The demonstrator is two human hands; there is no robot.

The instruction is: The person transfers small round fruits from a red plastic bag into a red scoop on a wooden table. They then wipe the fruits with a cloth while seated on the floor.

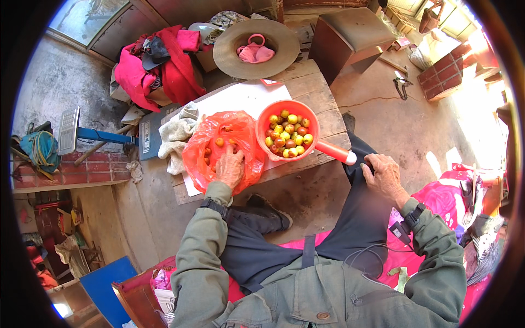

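My left hand (pixel 230 166) reaches into a red plastic bag (pixel 250 135) that lies spread on a wooden table. Several brown jujubes (pixel 220 142) show inside the bag around the fingers; the fingertips are partly hidden, so a grip cannot be made out. Right beside the bag stands a red plastic dipper (pixel 265 117), holding many green and brown jujubes (pixel 290 128), its handle pointing to the lower right. Over my right knee rests my right hand (pixel 382 174), near the handle's white end, fingers bent and nothing visible in them.
A whitish cloth (pixel 176 139) lies left of the bag, near a platform scale (pixel 148 137). White paper (pixel 242 96) covers part of the wooden table (pixel 318 88). Behind it are a straw hat (pixel 225 51) and red clothes (pixel 180 78). Pliers (pixel 401 88) lie on the floor.
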